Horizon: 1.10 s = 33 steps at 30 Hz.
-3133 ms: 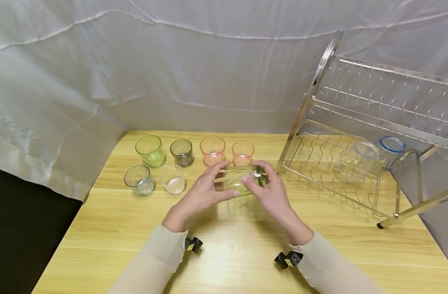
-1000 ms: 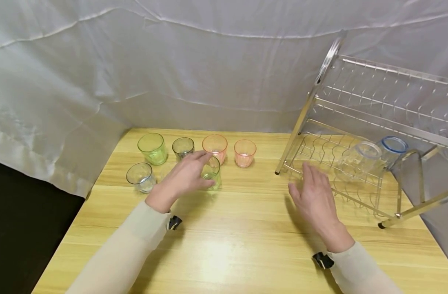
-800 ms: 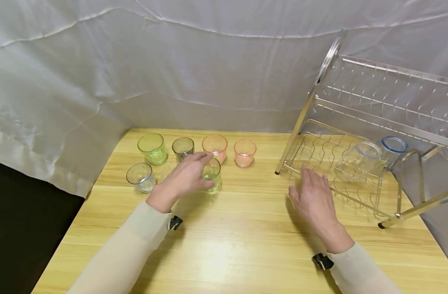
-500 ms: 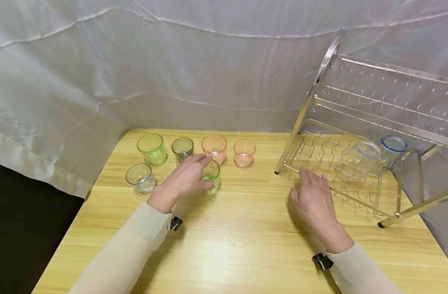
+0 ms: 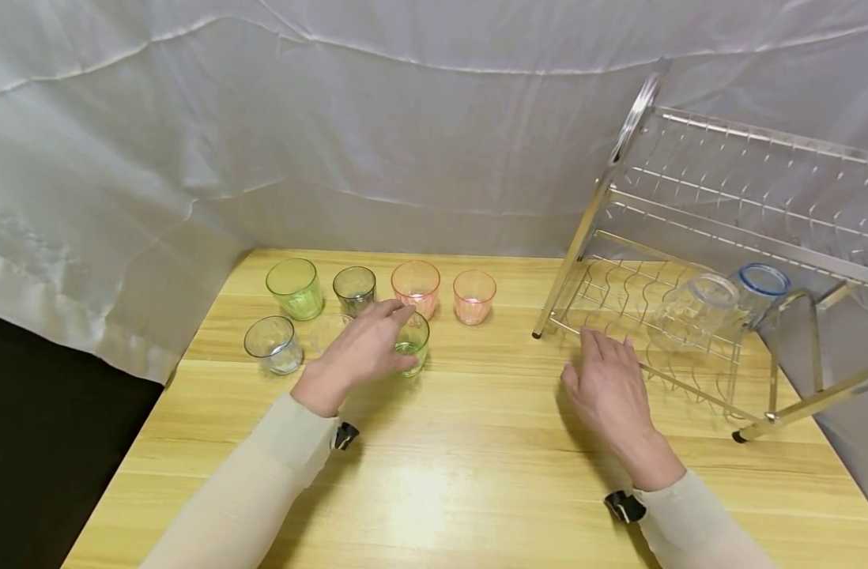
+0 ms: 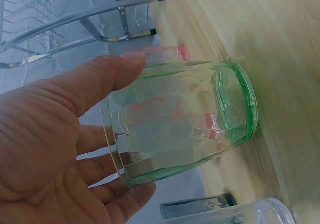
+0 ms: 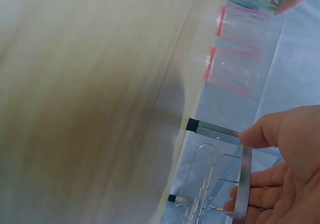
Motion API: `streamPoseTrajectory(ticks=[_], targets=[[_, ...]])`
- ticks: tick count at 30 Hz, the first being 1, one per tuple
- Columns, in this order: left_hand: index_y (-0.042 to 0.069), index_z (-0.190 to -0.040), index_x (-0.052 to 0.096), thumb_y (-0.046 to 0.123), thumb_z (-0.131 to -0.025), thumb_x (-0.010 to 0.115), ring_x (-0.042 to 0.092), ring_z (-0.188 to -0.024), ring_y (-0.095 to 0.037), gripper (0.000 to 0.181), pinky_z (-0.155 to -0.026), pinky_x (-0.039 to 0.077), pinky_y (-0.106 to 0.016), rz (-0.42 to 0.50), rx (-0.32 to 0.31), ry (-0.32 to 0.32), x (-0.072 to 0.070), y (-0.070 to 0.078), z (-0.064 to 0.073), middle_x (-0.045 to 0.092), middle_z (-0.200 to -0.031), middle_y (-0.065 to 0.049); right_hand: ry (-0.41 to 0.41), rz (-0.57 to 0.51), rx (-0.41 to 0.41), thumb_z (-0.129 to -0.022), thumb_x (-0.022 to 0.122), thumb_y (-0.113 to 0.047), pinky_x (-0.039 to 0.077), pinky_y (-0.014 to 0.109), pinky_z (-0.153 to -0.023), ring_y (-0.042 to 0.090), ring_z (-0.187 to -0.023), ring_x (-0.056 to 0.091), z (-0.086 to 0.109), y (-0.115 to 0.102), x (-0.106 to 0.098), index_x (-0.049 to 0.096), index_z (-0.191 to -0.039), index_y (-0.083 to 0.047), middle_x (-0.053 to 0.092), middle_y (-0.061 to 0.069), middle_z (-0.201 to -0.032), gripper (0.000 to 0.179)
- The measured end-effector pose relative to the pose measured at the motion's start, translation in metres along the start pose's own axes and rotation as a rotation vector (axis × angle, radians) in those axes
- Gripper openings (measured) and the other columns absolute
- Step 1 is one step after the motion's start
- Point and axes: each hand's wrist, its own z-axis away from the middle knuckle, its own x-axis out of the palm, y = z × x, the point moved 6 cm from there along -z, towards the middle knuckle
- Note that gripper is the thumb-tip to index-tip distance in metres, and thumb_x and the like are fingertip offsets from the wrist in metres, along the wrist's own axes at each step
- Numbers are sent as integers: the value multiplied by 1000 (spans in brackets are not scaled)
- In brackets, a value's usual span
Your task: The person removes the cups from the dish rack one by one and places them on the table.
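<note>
My left hand (image 5: 363, 345) holds a pale green glass (image 5: 414, 348) standing upright on the wooden table. In the left wrist view the thumb lies along one side of the glass (image 6: 175, 124) and the other fingers reach round the rim's far side. At the metal dish rack, my right hand (image 5: 610, 387) has the front bar (image 7: 244, 184) between its thumb and fingers. Behind the left hand sit two pink glasses (image 5: 474, 297) and a dark grey glass (image 5: 354, 290). A clear glass (image 5: 329, 332) is partly hidden by that hand.
A larger green glass (image 5: 296, 289) and a bluish glass (image 5: 274, 345) stand at the left. Two upturned glasses, one clear (image 5: 693, 312) and one blue-rimmed (image 5: 760, 292), rest on the lower shelf of the dish rack (image 5: 654, 190). A pale curtain (image 5: 405, 126) hangs behind.
Both hands held the green glass mid-table, tipped sideways; it has since gone left, upright onto the table, with the left hand. The right hand has shifted right to the rack. Lately both barely move.
</note>
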Motion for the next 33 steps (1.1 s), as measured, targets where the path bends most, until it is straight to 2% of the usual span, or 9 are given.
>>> streamPoseTrajectory(ticks=[14, 22, 29, 33], targets=[[7, -161, 42, 37, -86, 88, 39, -152, -43, 93, -128, 30, -58, -5, -9, 21, 0, 1, 3, 43, -164, -21, 9, -8, -2, -97, 59, -13, 27, 73, -121, 60, -134, 47, 0, 1, 1, 44, -149, 17, 51, 40, -146, 61], [12, -167, 30, 40, -82, 91, 41, -151, -44, 108, -127, 32, -57, 14, -7, 34, -3, 1, 5, 44, -162, -23, 31, -15, -11, -97, 61, -12, 28, 74, -121, 60, -131, 49, 0, -1, 0, 47, -147, 17, 53, 40, -143, 60], [11, -166, 32, 36, -84, 90, 38, -153, -44, 103, -126, 33, -58, 21, 14, 11, -6, 3, 6, 39, -166, -22, 19, -6, 0, -97, 60, -13, 28, 73, -121, 59, -132, 49, 0, 0, 1, 45, -148, 17, 53, 40, -144, 60], [6, -164, 35, 32, -85, 90, 39, -152, -43, 100, -126, 35, -57, 1, 25, 8, -6, 5, 6, 40, -165, -23, 19, -4, 1, -97, 60, -13, 28, 73, -121, 59, -132, 49, 0, 1, 1, 45, -148, 17, 53, 40, -144, 61]])
